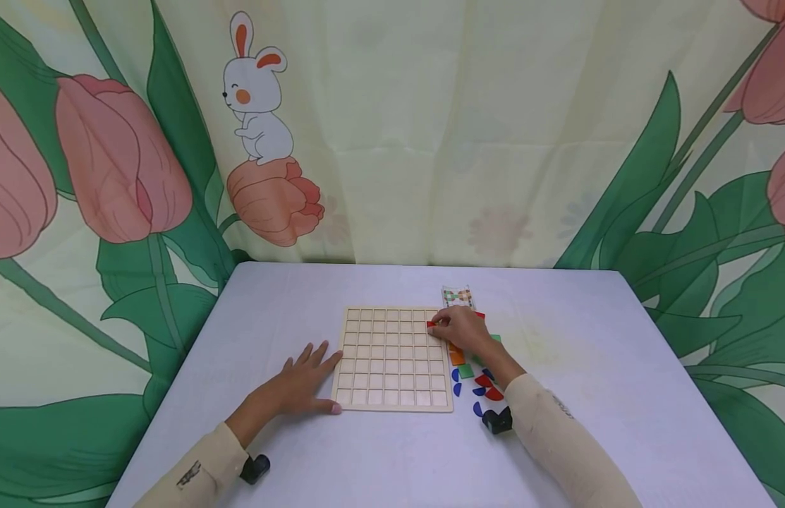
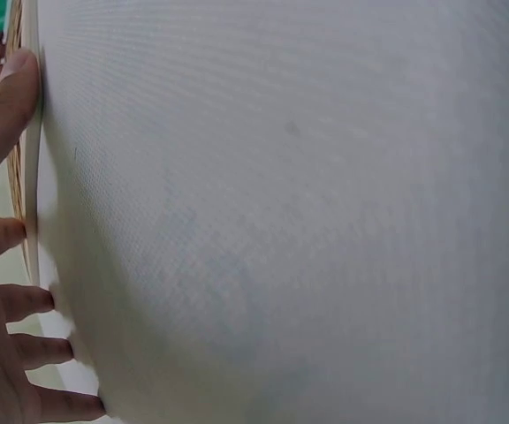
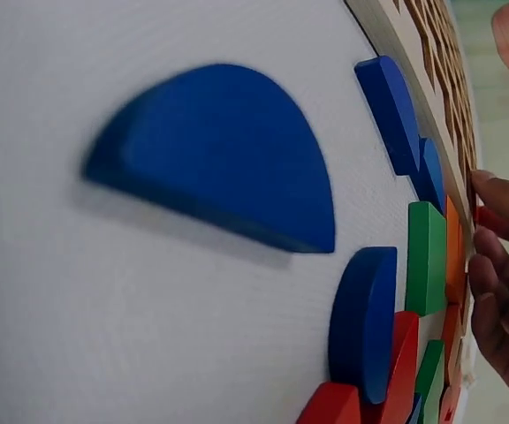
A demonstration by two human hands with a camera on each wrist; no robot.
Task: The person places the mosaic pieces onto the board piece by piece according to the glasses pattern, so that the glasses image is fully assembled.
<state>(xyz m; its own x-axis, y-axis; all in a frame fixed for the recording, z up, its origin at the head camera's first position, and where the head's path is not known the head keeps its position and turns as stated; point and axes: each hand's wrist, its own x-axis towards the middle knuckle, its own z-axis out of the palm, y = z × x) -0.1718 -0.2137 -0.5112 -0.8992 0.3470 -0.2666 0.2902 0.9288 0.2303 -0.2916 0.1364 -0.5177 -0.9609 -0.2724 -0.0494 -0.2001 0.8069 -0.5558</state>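
Observation:
A light wooden grid board (image 1: 391,408) lies flat on the table. My left hand (image 1: 298,384) is spread at the board's left side, with thumb and index finger against the rim and the other fingertips down on the cloth. Over the upper right squares, my right hand (image 1: 463,330) pinches a small red piece (image 1: 431,324) between thumb and fingertips. The fingers partly hide that piece, so its full shape cannot be told. In the right wrist view, a blue half-circle piece (image 3: 224,159) lies close to the camera, with several blue, green, red and orange pieces beyond it.
Right of the board, loose pieces lie scattered, among them an orange piece (image 1: 456,355), a green piece (image 1: 465,371) and a red piece (image 1: 494,394). A patterned card (image 1: 457,296) is behind the right hand. The white-covered table (image 1: 379,458) ends at a curtain (image 1: 430,141).

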